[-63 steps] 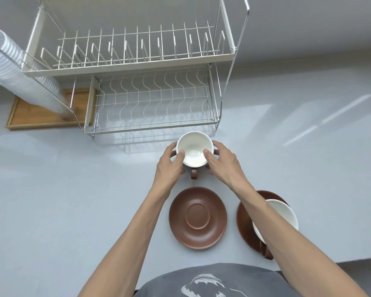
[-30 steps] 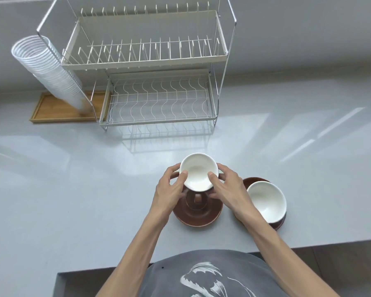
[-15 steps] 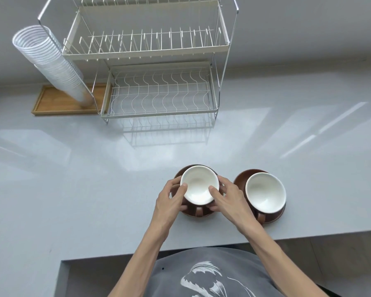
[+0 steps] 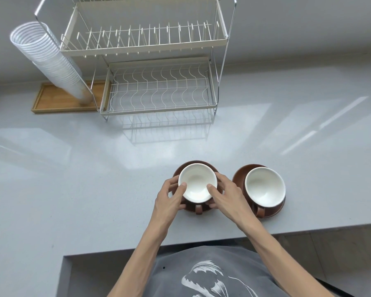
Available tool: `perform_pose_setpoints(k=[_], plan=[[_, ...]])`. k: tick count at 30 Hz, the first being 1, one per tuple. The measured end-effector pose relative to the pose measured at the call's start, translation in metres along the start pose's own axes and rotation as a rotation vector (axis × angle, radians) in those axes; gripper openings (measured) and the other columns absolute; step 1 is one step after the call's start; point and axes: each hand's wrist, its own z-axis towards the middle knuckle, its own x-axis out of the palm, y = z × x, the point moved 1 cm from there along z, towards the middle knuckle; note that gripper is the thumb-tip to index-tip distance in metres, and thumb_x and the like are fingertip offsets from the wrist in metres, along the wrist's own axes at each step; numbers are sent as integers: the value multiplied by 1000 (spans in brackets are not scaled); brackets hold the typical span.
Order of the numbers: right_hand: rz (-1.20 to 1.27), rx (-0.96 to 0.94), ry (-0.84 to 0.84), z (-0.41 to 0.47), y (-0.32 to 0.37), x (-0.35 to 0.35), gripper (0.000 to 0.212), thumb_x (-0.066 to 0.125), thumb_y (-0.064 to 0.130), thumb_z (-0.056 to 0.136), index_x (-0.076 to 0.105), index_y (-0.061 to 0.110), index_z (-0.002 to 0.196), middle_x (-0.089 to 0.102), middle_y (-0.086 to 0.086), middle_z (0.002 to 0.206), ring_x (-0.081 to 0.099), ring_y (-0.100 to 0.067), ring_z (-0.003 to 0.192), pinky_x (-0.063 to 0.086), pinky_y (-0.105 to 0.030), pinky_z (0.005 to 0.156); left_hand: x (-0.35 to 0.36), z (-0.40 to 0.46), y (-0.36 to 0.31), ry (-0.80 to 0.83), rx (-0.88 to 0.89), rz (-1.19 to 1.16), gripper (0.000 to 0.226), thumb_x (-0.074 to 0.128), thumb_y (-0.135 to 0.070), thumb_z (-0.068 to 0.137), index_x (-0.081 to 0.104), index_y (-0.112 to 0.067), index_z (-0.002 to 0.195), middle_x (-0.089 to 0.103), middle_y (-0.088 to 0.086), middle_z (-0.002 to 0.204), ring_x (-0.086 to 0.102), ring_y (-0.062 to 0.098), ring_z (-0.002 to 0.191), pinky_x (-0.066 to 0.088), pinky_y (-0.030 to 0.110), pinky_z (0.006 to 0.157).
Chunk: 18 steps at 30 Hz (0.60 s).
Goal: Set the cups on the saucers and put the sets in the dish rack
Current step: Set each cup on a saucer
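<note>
A brown cup with a white inside [image 4: 197,183] sits on a brown saucer [image 4: 181,170] near the counter's front edge, its handle toward me. My left hand [image 4: 170,199] grips the cup's left side with its thumb on the rim. My right hand [image 4: 225,196] grips the right side the same way. A second cup [image 4: 265,189] stands on its own saucer [image 4: 238,177] just to the right, untouched. The two-tier wire dish rack [image 4: 156,91] stands at the back of the counter with both tiers bare.
A tall leaning stack of clear plastic cups [image 4: 49,58] rests on a wooden tray [image 4: 51,101] left of the rack. The grey counter's front edge [image 4: 308,229] runs just below the saucers, close to my body.
Both hands carried the cup from near the rack back toward me and lowered it onto the left saucer. The second cup and saucer stayed put.
</note>
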Motion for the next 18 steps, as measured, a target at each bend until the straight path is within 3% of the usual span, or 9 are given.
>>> perform_pose_setpoints(k=[5,7,10,13,15,18], plan=[[-5,-14,-1,2,1,0,35,51,35,95,57,38,129,68,20,93,74,-12,73,64,-35,71,0,0,-1,4,5,29,24,60,-40,97,55,-43,120,63,-10,121,66,20,114,57,25,75],[-31,-8,-5,2,2,-1,30,48,36,97,58,41,125,71,12,94,74,-17,81,63,-41,79,-1,3,0,9,8,78,22,58,-42,97,55,-45,119,63,-7,124,65,19,113,58,30,81],[-242,-32,-89,2,2,-4,40,42,38,101,55,28,137,70,-4,122,63,-29,115,50,-44,98,-6,6,2,-63,116,405,31,53,-46,98,56,-41,128,65,-9,125,66,13,103,54,37,92],[-447,-106,-202,-1,4,-5,42,40,38,103,52,26,141,64,-1,135,60,-27,120,47,-41,97,-9,5,2,-171,347,773,39,46,-48,100,53,-34,136,62,-12,131,65,13,107,49,30,87],[-468,-139,-232,0,4,-4,39,40,37,104,52,28,140,61,2,138,60,-24,121,47,-40,95,-11,7,2,-188,421,866,41,44,-48,101,53,-32,137,58,-11,137,62,15,116,47,28,86],[-396,-143,-218,5,3,-3,38,41,35,104,54,25,138,58,3,139,53,-21,128,42,-36,99,-13,13,2,-166,364,798,43,43,-49,101,52,-32,139,54,-10,143,58,15,123,46,31,93]])
